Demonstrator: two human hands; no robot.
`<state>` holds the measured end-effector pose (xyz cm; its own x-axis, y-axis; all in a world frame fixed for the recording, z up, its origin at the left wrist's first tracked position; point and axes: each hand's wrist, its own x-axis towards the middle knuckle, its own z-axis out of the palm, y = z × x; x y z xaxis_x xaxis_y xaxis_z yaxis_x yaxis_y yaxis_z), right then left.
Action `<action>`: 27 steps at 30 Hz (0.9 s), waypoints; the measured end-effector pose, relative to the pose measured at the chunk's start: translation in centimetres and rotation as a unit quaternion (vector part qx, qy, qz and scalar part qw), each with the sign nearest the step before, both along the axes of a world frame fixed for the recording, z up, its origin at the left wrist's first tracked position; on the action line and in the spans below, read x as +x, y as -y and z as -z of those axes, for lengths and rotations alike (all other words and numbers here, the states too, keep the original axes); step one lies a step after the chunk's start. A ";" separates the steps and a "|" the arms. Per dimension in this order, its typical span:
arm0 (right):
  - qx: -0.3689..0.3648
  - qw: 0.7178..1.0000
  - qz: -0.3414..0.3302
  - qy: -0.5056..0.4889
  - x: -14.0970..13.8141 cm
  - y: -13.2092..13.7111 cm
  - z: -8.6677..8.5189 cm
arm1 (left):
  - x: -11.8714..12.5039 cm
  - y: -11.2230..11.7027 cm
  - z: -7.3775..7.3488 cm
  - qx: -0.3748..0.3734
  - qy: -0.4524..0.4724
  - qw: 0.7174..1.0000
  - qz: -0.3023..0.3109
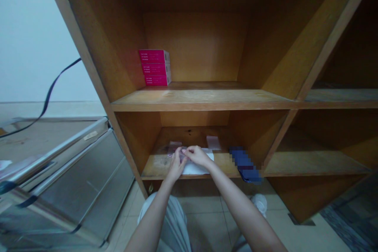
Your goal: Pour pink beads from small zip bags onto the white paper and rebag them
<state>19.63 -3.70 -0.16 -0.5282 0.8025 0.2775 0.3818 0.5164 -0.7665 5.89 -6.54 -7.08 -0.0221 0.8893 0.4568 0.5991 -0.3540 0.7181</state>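
Observation:
Both my hands reach into the lower compartment of a wooden shelf unit (201, 100). My left hand (176, 165) and my right hand (197, 155) meet over a clear plastic bag (173, 149), fingers pinched on its edge. A white flat packet (195, 167) lies under my hands on the lower shelf board (153, 167). Another small clear bag (213, 142) lies further back on the same board.
Three pink boxes (155, 67) are stacked at the back left of the upper shelf. A blurred dark blue object (245, 164) sits at the lower shelf's front right. A metal cabinet (67, 181) stands to the left, with a black cable (50, 94) above it. The floor below is tiled.

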 end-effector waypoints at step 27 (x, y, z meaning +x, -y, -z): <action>-0.023 0.984 0.025 -0.175 3.0 -0.9 -3.1 | 1.0 -0.4 -7.4 -0.118 0.359 0.922 0.083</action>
<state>22.60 -2.81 2.96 -0.3658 0.8415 0.3976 0.1152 0.4649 -0.8779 6.90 -6.09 0.31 -0.0989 0.9803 0.1709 -0.1084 -0.1814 0.9774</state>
